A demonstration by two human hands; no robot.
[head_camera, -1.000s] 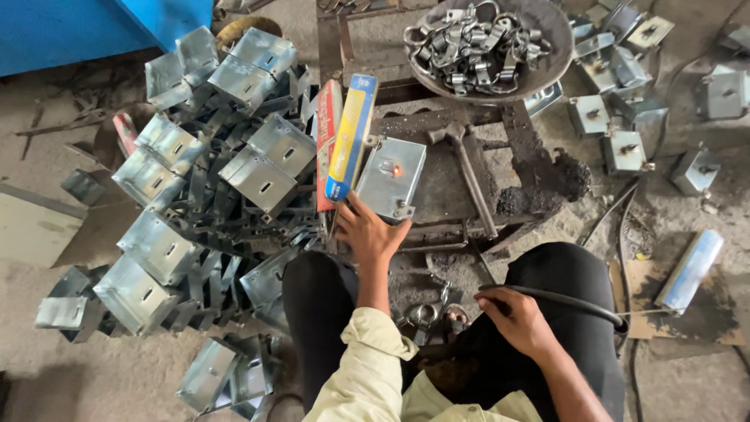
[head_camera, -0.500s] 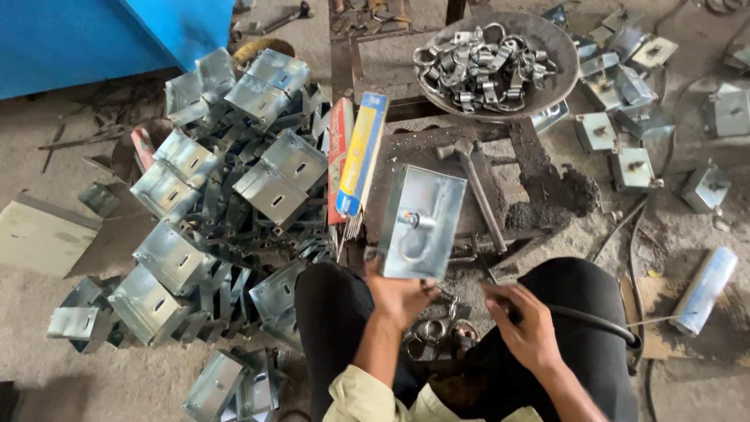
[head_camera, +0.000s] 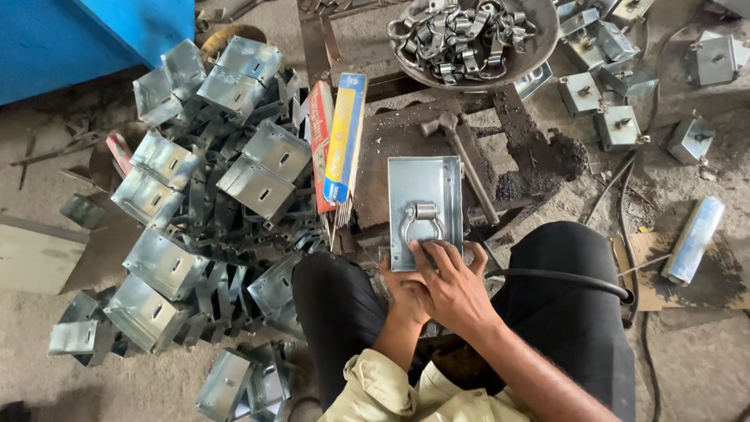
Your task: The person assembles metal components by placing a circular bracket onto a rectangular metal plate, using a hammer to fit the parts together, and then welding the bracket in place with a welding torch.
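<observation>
Two hands, the left hand (head_camera: 402, 293) and the right hand (head_camera: 451, 285), are sharing one metal tray (head_camera: 424, 205). One hammer (head_camera: 461, 160) and one bowl (head_camera: 539, 43) of clamps are lying beyond, and one rolled tube (head_camera: 694, 238) is lying aside.

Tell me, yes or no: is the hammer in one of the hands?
No. The hammer lies on the workbench beside the metal plate, which both hands touch.

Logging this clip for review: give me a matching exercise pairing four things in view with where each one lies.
Things:
1. metal plate with U-shaped shackle
2. hammer
3. bowl of metal clamps
4. grey tube

Places:
A. on cardboard at far right
B. under both hands, on the work block
C. top centre
D. just right of the plate, head pointing up-left

Pairs: 1-B, 2-D, 3-C, 4-A
</observation>
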